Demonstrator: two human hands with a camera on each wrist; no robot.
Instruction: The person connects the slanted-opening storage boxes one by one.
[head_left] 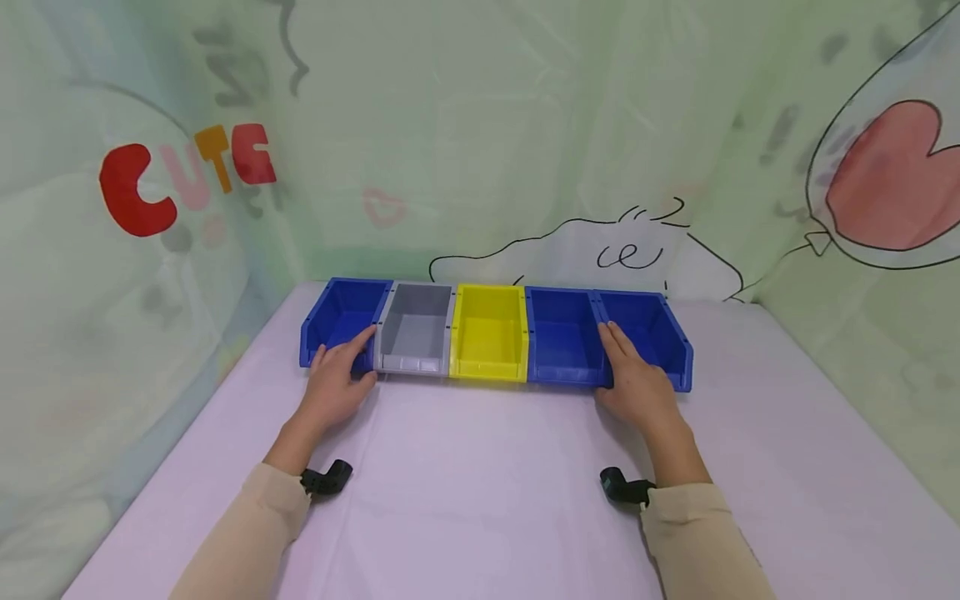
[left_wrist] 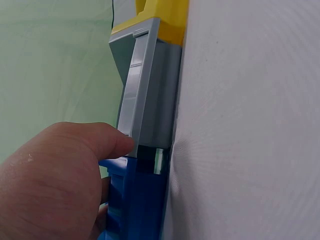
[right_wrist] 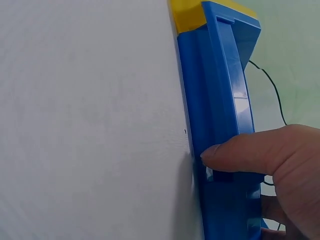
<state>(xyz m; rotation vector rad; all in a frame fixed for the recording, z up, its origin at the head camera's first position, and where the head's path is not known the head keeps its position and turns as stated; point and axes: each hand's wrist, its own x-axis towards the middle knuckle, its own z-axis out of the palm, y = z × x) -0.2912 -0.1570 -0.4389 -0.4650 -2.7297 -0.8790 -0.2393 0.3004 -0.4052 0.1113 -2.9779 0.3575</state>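
Observation:
Five joined storage bins stand in a row on the table: a left blue bin (head_left: 345, 312), a grey bin (head_left: 417, 325), a yellow bin (head_left: 490, 329), then an inner blue bin (head_left: 566, 333) and a right-end blue bin (head_left: 645, 325). My left hand (head_left: 336, 387) grips the seam between left blue and grey, thumb on the front, fingers over the rim. My right hand (head_left: 639, 387) holds the seam of the two right blue bins; its index and middle fingers lie along the divider. Both wrist views show the thumbs against the bin fronts, with other fingers partly hidden behind.
A pale cloth (head_left: 480, 483) covers the table. Printed curtains (head_left: 480, 150) hang behind and at both sides, close to the back of the bins. Black wrist cameras (head_left: 327, 479) sit on both wrists.

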